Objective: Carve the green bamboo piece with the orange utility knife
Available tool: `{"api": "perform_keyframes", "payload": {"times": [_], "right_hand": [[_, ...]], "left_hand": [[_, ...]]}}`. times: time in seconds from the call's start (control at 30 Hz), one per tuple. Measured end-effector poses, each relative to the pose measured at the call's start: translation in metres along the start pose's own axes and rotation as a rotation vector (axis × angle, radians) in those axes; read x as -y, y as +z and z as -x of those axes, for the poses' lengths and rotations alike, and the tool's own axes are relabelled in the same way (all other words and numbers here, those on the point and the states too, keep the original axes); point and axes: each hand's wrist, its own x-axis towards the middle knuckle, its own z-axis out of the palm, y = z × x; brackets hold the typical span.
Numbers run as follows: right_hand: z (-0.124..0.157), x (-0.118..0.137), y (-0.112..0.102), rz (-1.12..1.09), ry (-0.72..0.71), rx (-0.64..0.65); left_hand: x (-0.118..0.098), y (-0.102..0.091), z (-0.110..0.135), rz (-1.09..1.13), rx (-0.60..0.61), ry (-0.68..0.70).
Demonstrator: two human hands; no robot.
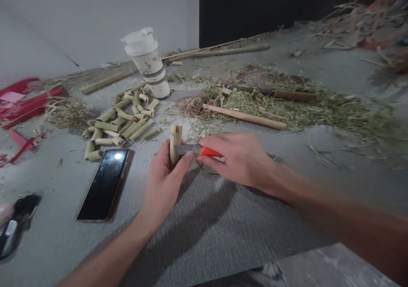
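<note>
A grey, woven-textured floor (204, 219) carries everything. 1 dark phone (103, 184) lies flat at the left, screen up; just beyond it sits a loose pile of short cut bamboo pieces (123, 121), and behind that a lidded paper cup (149, 64) stands tilted. An upright bamboo section (175, 144) rises near the middle, its foot hidden. Green shavings (318, 108) spread across the right – 2 wooden sticks (244, 117) lie among them. Long bamboo strips (219, 49) run along the far edge, red scraps (25, 104) litter the left – splintered offcuts (366, 19) heap in the far right corner
</note>
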Motion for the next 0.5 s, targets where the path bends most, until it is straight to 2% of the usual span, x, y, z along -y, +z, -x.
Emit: {"api": "perform_keyframes", "payload": {"times": [0.23,0.5], "right_hand": [[0.0030,0.0033,0.0016,0.022,0.003,-0.104],[0.0027,0.0044,0.0003,0.003,0.009,-0.113]], "left_hand": [[0.0002,-0.0014,-0.0006,-0.077,-0.045,0.011],[0.0007,-0.0011,-0.0012,-0.057,-0.066,-0.021]]}}
